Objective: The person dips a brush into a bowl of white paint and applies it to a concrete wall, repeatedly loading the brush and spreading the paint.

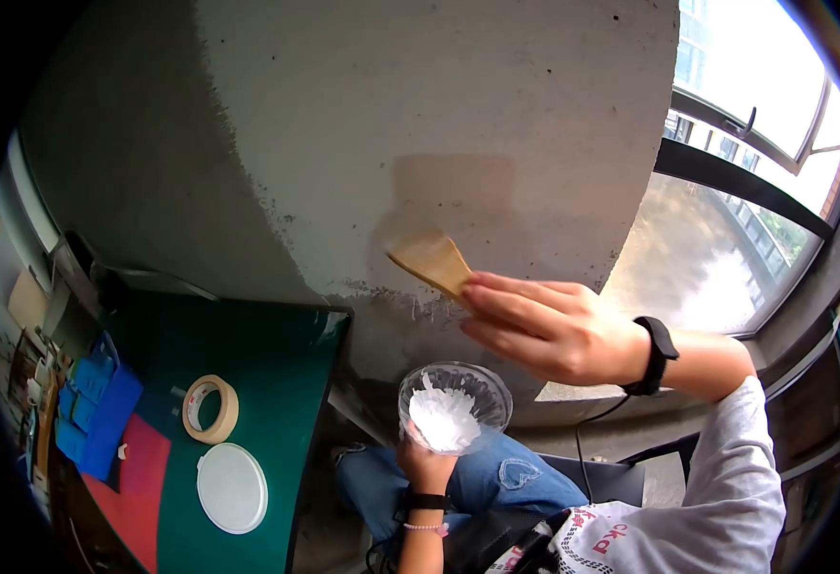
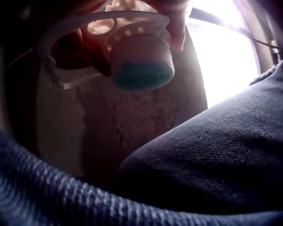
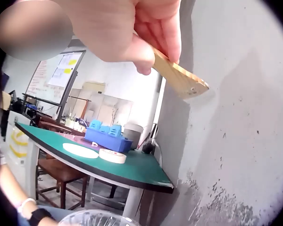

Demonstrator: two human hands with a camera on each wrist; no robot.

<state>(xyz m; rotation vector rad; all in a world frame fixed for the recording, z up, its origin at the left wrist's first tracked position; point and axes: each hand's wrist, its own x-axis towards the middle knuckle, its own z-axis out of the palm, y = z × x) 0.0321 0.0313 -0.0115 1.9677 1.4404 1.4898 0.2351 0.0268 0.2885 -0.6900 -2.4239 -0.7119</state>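
R fingers (image 1: 520, 306) pinch wooden scraper (image 1: 436, 264) nr patchy wall (image 1: 554, 105); L fingers (image 2: 178, 34) grip tub (image 1: 494, 392); green tbl (image 1: 286, 373) L, window (image 1: 711, 249) R.

The head camera looks forward and down from above onto the left hand (image 1: 426, 466) and right hand (image 1: 568, 330), with the rough grey plaster wall (image 1: 544, 115) beyond them. The left wrist camera sits low and close among the blue denim jeans (image 2: 217, 136), facing the wall, and shares both with the head view. From just beneath the right hand, the right wrist camera looks past the nearby fan-shaped, pale wooden scraper (image 3: 178, 80) towards the farther green-topped desk (image 3: 132, 165), both also in the head view.
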